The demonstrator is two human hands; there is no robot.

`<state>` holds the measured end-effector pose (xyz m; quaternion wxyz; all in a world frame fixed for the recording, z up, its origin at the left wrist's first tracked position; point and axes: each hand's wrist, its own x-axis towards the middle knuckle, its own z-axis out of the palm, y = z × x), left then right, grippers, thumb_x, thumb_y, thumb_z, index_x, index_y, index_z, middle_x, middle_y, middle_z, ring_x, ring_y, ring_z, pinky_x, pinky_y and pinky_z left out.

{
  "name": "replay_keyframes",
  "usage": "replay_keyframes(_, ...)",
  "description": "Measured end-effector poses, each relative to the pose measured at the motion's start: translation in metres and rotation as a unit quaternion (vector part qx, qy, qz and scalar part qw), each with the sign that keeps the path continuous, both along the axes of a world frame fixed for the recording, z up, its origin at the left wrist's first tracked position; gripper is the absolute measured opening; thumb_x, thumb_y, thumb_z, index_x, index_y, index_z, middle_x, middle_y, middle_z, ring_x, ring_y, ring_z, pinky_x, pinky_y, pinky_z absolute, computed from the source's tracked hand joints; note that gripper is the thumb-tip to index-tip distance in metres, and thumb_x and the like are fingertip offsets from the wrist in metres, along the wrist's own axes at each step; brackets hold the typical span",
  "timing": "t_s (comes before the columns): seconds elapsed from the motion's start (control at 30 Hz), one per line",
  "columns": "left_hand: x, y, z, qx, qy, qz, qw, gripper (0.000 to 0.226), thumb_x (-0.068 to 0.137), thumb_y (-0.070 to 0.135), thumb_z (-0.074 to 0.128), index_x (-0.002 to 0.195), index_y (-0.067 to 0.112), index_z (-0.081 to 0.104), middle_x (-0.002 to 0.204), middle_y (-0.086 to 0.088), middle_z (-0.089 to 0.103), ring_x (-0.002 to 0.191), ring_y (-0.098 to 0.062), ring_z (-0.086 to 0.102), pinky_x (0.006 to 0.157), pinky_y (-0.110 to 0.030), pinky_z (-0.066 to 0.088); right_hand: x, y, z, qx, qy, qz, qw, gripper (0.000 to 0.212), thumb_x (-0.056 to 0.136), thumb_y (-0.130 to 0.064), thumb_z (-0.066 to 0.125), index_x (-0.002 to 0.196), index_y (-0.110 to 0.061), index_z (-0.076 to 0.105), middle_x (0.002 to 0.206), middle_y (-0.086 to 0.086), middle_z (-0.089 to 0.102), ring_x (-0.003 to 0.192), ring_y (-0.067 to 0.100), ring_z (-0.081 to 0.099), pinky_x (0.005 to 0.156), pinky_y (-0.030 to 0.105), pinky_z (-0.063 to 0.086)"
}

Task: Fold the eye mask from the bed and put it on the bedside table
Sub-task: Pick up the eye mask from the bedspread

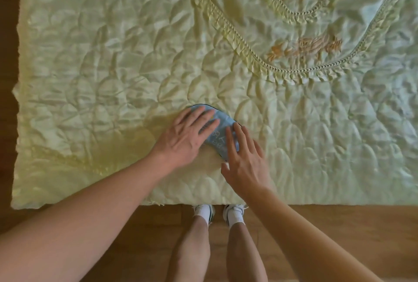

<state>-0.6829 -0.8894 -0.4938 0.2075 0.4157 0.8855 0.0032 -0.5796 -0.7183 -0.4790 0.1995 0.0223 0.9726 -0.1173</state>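
You have one blue eye mask [222,132], one bed [90,78], two hands, and two white sneakers.

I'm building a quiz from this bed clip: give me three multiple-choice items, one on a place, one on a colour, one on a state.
1. Where does the eye mask lie?
A. on the floor
B. on the bedspread near its front edge
C. on a pillow

2. What colour is the mask?
A. light blue
B. red
C. black

3. How are the hands?
A. both flat on the mask
B. both lifted clear
C. one pinching a strap

Key: 1 B, quilted cover lies all around it; 2 A, blue cloth shows between the fingers; 3 A, left hand and right hand press open-palmed.
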Motion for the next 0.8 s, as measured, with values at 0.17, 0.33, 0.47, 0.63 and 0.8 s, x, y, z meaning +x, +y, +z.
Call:
replay_keyframes(0.17,-0.01,0.011,-0.011,0.051,0.045,-0.015,0.998,0.047,0.086,0.018,0.044,0.132,0.014,0.057,0.137,-0.012,0.06,0.126,-0.035,0.053,0.103,-0.05,0.043,0.003,-0.003,-0.018,0.0,0.054,-0.017,0.998,0.071,0.082,-0.008,0.064,0.148,0.002,0.041,0.154,0.025,0.044,0.145,0.038,0.04,0.108,0.05,0.047)
replay_keyframes(0.33,-0.013,0.021,-0.015,0.103,0.122,-0.018,0.987,0.025,0.086,0.002,0.048,0.103,0.012,0.064,0.098,-0.006,0.07,0.089,-0.029,0.064,0.078,-0.041,0.05,-0.005,0.008,-0.016,-0.017,0.094,-0.013,0.995,0.061,0.079,-0.007,0.071,0.137,-0.004,0.054,0.134,0.018,0.063,0.125,0.035,0.06,0.084,0.044,0.059)
replay_keyframes(0.47,-0.016,0.031,-0.001,0.095,0.072,0.032,0.992,0.025,0.073,-0.006,0.059,0.093,0.008,0.065,0.082,-0.009,0.066,0.075,-0.032,0.061,0.06,-0.041,0.051,-0.017,0.026,0.004,-0.062,0.067,-0.018,0.996,0.053,0.072,-0.013,0.079,0.122,-0.008,0.062,0.097,0.009,0.07,0.08,0.033,0.067,0.059,0.04,0.054)
replay_keyframes(0.63,-0.012,0.039,0.044,0.131,-0.187,0.233,0.945,0.014,0.086,0.003,0.06,0.096,0.012,0.065,0.084,-0.006,0.067,0.081,-0.029,0.063,0.067,-0.039,0.05,-0.044,0.059,0.058,-0.261,-0.04,-0.251,0.931,0.04,0.083,-0.01,0.071,0.121,-0.019,0.063,0.089,0.001,0.073,0.072,0.018,0.066,0.061,0.032,0.052)
replay_keyframes(0.8,-0.007,0.043,0.124,0.168,-0.447,0.397,0.784,0.028,0.087,0.019,0.071,0.112,0.008,0.066,0.112,-0.01,0.071,0.104,-0.023,0.067,0.095,-0.044,0.052,-0.076,0.085,0.142,-0.476,-0.09,-0.43,0.762,0.03,0.086,-0.007,0.072,0.115,-0.017,0.067,0.097,0.009,0.079,0.096,0.026,0.076,0.086,0.04,0.06)
